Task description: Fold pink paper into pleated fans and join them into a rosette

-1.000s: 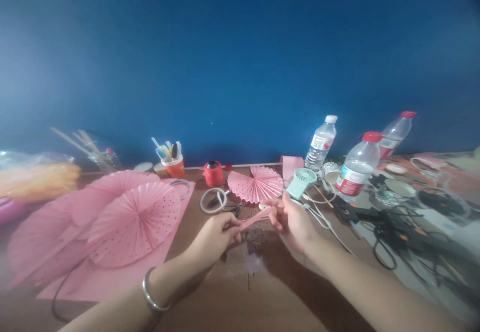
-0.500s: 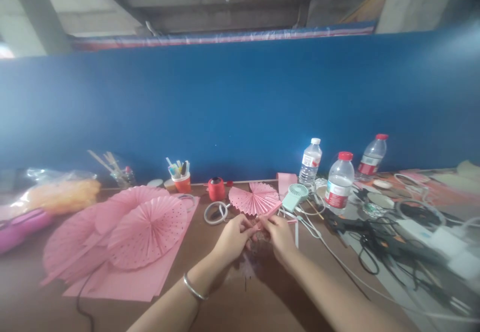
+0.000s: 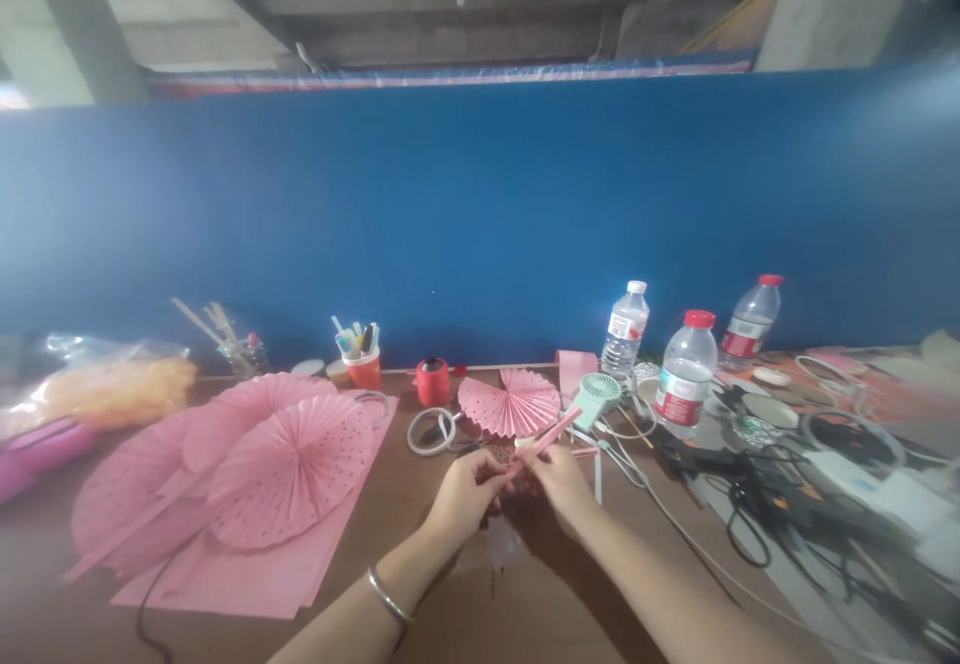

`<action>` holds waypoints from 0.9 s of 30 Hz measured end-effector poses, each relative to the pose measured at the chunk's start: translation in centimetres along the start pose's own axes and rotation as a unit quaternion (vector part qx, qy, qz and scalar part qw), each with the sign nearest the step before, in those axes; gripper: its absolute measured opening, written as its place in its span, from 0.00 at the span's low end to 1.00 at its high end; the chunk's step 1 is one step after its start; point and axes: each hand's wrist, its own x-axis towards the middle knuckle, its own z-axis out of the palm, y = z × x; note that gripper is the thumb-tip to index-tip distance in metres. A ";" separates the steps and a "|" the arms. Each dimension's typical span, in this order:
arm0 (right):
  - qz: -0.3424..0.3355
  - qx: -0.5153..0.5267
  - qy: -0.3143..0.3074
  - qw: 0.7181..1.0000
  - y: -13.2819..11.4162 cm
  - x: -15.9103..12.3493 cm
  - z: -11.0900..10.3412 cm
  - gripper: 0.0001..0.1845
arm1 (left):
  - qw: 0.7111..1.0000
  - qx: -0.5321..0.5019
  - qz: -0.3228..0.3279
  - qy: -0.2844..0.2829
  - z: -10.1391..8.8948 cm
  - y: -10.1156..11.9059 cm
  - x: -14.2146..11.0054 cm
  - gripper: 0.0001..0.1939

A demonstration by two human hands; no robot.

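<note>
Close together over the brown table, my left hand (image 3: 469,492) and my right hand (image 3: 556,479) both pinch a narrow strip of folded pink paper (image 3: 559,428). The strip slants up to the right beyond my right fingers. Its lower end is hidden behind my left fingers. Just beyond my hands lies a half-opened pleated pink paper fan (image 3: 510,402) with small dark dots. To the left, several round pleated pink fans (image 3: 296,469) overlap on flat pink sheets (image 3: 225,584).
A roll of tape (image 3: 432,431), a red round container (image 3: 433,381) and a cup of pens (image 3: 364,356) stand behind my hands. At right are a mint handheld fan (image 3: 597,400), water bottles (image 3: 686,369) and tangled cables (image 3: 750,504). A blue partition (image 3: 450,214) rises behind the table.
Both hands have shifted slightly lower in the view, still pinching the paper strip. The strip now points more steeply up to the right. The view itself has moved a little.
</note>
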 end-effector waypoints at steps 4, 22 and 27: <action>0.013 -0.041 0.016 0.999 0.2 0.1 -0.3 0.21 | 1.000 0.015 -0.003 0.025 -0.3 -0.2 0.4 0.18; 0.006 0.006 -0.013 1.000 -0.2 -0.5 0.5 0.15 | 0.994 0.024 0.074 0.075 -1.0 0.5 0.8 0.10; 0.015 0.028 -0.004 0.999 -0.1 -0.7 0.8 0.15 | 0.994 -0.018 0.062 0.084 -1.0 0.3 0.9 0.08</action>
